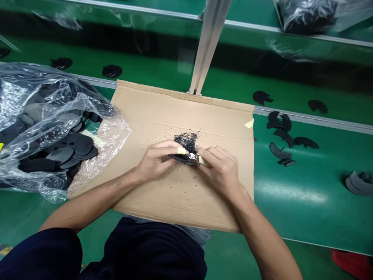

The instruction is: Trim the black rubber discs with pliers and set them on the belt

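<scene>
Over a sheet of brown cardboard (180,112), my left hand (155,159) is closed on a flat black rubber piece (180,158), thumb on top with a tan tape wrap on its tip. My right hand (221,169) is closed too, pinching a small metal tool (194,157) against the piece's edge. Just beyond the fingers lies a small heap of black crumbs (186,139) on the cardboard, with specks scattered around it.
A clear plastic bag (43,116) full of black rubber discs sits at the left on the green table (291,186). Loose curved black pieces (281,136) lie to the right. An aluminium post (208,42) stands behind the cardboard. Another bag (309,13) is far right.
</scene>
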Motion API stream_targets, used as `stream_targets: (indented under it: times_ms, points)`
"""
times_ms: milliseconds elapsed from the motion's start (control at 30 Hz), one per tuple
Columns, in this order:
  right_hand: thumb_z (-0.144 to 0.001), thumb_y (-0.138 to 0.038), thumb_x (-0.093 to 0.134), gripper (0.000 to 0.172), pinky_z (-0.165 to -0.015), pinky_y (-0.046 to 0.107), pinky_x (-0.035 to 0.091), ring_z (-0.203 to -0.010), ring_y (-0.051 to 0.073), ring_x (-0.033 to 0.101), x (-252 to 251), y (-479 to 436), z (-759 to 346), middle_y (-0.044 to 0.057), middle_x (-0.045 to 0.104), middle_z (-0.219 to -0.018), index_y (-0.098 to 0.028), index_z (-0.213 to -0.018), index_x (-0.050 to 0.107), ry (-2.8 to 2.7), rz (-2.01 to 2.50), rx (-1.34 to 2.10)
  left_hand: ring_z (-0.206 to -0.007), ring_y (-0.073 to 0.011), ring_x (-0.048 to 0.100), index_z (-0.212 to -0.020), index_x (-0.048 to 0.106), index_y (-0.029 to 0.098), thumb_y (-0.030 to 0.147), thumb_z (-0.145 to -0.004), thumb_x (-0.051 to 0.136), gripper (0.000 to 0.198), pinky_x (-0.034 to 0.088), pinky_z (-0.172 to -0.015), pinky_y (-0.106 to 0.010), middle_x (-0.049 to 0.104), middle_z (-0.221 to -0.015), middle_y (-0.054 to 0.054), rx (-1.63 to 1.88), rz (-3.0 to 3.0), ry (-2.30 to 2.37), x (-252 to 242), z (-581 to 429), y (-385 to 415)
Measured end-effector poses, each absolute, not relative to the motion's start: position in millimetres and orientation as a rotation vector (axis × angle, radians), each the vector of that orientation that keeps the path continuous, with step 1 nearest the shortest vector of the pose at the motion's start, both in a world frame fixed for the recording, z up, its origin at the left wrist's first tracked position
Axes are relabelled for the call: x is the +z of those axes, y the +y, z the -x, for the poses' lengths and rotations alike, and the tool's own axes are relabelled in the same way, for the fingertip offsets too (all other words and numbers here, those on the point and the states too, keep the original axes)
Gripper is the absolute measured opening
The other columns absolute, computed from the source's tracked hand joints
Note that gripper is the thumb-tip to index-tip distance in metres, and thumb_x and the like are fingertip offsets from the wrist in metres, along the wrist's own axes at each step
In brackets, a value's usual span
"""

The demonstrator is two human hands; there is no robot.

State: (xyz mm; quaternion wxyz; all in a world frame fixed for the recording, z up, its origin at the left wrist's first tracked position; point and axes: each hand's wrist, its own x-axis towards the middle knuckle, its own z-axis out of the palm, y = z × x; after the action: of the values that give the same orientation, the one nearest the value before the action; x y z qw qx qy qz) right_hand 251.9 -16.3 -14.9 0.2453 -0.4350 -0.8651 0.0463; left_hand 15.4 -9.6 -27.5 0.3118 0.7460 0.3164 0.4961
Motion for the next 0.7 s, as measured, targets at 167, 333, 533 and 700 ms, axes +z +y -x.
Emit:
stream_targets:
  times_ms: [167,333,533,700]
  points:
    - [-0.103,-0.034,0.055,0.023,-0.067,0.032,0.045,-0.074,0.019,0.061,-14,-15,-251,0.004,0.068,-0.08,-0.022,-0.112,0.072,-2.266,1.16,0.361,-0.095,-0.0148,0.073,-0.11,0.076,0.019,0.009,-0.092,0.068,0.022,0.063,-0.082,-0.029,0.076,-0.103,-0.007,1.326,-1.973,0.837,-25,-14,-9]
    - [-0.102,-0.034,0.056,0.022,-0.068,0.033,0.043,-0.077,0.02,0.059,-12,-13,-251,0.005,0.068,-0.083,-0.024,-0.113,0.071,-2.259,1.236,0.187,-0.095,-0.0152,0.071,-0.111,0.075,0.02,0.012,-0.093,0.067,0.021,0.061,-0.082,-0.029,0.075,-0.102,-0.007,1.316,-1.981,0.838,-21,-13,-10]
    - [-0.094,-0.027,0.065,0.026,-0.074,0.037,0.038,-0.089,0.024,0.054,-18,-12,-248,0.007,0.069,-0.094,-0.023,-0.119,0.068,-2.333,1.274,-0.083,-0.094,-0.0176,0.07,-0.117,0.073,0.02,0.021,-0.095,0.069,0.022,0.059,-0.08,-0.03,0.074,-0.103,-0.008,1.159,-2.068,0.869,-23,-16,-11]
    - [-0.092,-0.029,0.069,0.033,-0.083,0.038,0.041,-0.102,0.025,0.056,-17,-18,-245,0.009,0.069,-0.104,-0.021,-0.124,0.068,-2.356,1.394,0.006,-0.097,-0.0208,0.07,-0.121,0.07,0.024,0.025,-0.095,0.069,0.026,0.057,-0.083,-0.03,0.073,-0.108,-0.005,1.108,-2.101,1.044,-28,-7,-20]
